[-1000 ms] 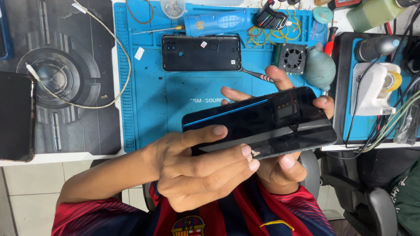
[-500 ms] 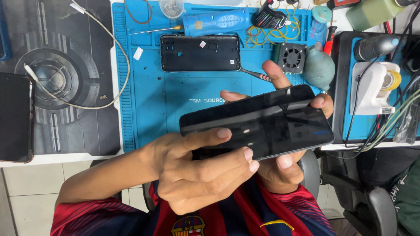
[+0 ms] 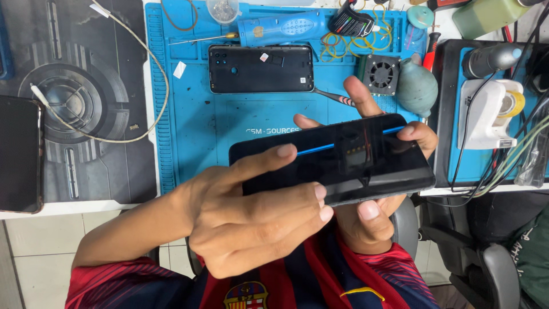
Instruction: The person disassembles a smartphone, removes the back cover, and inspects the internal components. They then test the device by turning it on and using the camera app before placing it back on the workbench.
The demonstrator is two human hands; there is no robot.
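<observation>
Both my hands hold a black smartphone (image 3: 354, 157) with a glossy dark screen above the edge of the blue work mat (image 3: 200, 131). My left hand (image 3: 251, 217) grips its left end, the index finger lying along the top edge and the other fingers curled under the near edge. My right hand (image 3: 380, 189) supports the phone from below, its fingertips showing past the far edge and the thumb under the near edge. A black phone back cover (image 3: 260, 68) lies flat on the mat further away.
A second dark phone (image 3: 20, 151) and a white cable (image 3: 131, 68) lie on the grey mat at left. Tweezers (image 3: 331, 97), a small fan (image 3: 380, 73), a teal air blower (image 3: 416, 87), a blue tool (image 3: 286, 27) and rubber bands sit at the mat's far side. A white tape dispenser (image 3: 486, 114) stands right.
The phone has tilted so its screen faces up more, and it sits slightly lower and closer to me. My left index finger now stretches along its top edge.
</observation>
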